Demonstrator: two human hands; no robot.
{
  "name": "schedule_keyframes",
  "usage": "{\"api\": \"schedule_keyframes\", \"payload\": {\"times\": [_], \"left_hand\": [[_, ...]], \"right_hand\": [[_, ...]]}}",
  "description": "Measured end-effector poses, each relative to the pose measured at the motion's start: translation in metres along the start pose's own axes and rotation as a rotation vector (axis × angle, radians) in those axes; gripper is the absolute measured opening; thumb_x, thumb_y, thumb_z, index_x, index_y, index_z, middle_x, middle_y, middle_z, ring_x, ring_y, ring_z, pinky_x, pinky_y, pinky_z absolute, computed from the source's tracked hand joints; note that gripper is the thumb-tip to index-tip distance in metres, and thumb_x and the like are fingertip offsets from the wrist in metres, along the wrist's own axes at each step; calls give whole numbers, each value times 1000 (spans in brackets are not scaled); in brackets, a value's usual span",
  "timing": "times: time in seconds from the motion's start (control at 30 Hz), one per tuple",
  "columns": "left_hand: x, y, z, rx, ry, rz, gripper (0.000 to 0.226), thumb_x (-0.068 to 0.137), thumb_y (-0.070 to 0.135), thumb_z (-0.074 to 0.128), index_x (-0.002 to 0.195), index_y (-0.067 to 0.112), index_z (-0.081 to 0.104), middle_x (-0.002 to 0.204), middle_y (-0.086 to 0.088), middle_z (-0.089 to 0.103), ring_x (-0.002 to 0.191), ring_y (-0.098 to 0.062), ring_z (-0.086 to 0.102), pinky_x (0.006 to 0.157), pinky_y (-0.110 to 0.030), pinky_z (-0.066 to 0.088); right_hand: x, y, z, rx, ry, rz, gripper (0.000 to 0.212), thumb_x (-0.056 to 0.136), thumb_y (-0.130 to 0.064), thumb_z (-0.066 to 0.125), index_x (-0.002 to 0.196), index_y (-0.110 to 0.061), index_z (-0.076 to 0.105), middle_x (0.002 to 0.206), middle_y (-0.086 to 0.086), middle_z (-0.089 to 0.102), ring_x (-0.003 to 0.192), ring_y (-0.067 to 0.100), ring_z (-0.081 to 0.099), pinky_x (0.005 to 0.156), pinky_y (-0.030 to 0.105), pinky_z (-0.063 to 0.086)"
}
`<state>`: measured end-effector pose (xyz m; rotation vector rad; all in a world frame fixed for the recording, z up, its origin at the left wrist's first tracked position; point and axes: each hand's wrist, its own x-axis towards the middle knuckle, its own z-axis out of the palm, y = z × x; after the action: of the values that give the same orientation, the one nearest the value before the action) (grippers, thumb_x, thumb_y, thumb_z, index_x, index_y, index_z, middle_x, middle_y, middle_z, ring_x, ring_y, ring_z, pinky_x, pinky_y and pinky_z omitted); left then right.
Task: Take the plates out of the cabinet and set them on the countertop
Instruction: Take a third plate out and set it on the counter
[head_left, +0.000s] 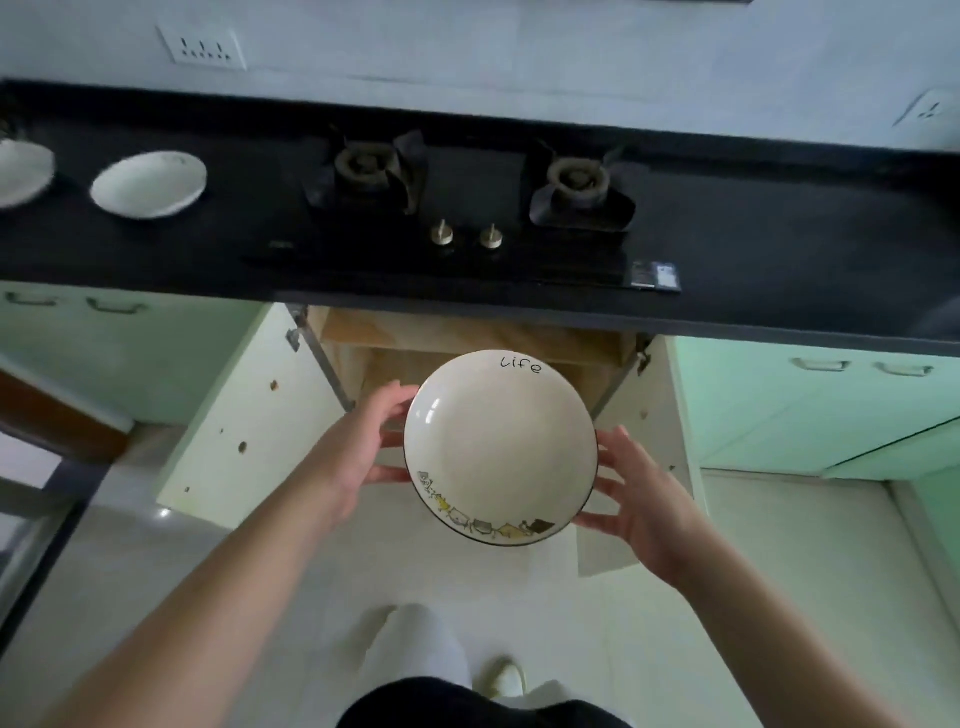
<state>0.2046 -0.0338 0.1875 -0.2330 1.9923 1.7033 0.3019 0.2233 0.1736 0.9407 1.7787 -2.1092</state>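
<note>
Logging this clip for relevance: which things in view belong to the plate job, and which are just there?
Part of the job:
plate marked "life", held between left hand and right hand
two plates already on the countertop
open cabinet

Just there:
gas hob
wall socket

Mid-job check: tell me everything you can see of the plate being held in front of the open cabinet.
The plate is round, cream-white and glossy, apparently ceramic, with a thin dark rim. "Life" is written near its far edge; a band of small yellow, grey and black cartoon figures runs along the near edge. It looks empty and unbroken, held face-up and tilted slightly toward the camera, below the countertop edge. The left hand grips its left rim, the right hand its right rim.
</note>
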Motion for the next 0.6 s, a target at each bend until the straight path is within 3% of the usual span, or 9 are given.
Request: {"api": "schedule_keyframes", "payload": {"times": [0.13,0.23,0.37,0.5,0.6], "left_hand": [[-12,35,4,5,-44,64,41,101,48,31,107,38,70,99,14,73,85,-5,69,58,-28,58],[-16,60,9,-19,-91,101,42,101,48,30,109,36,70,105,9,70,92,-12,69,58,-30,57],[-17,84,18,-31,-155,108,42,101,49,31,107,34,70,105,12,67,90,-10,68,53,-27,56],[-9,96,28,-19,-223,122,45,101,49,31,114,29,69,113,7,66,99,-18,66,60,-34,58],[-6,104,44,-5,-292,120,46,101,49,29,113,30,70,108,8,69,98,-16,67,59,-33,58]], "right_hand": [[-27,-23,0,38,32,-54,51,99,-51,37,136,-19,49,127,4,55,114,26,55,69,40,60],[-44,-46,-3,70,85,-103,49,100,-50,36,133,-18,52,120,5,59,109,26,57,66,40,59],[-66,-68,-8,111,165,-137,47,100,-50,33,127,-17,54,117,7,61,105,26,59,64,39,58],[-84,-74,-16,160,240,-157,43,101,-48,33,119,-19,60,113,7,63,102,25,62,68,43,59],[-97,-70,-27,222,290,-175,40,102,-47,33,109,-23,64,115,7,62,103,25,62,66,44,59]]}}
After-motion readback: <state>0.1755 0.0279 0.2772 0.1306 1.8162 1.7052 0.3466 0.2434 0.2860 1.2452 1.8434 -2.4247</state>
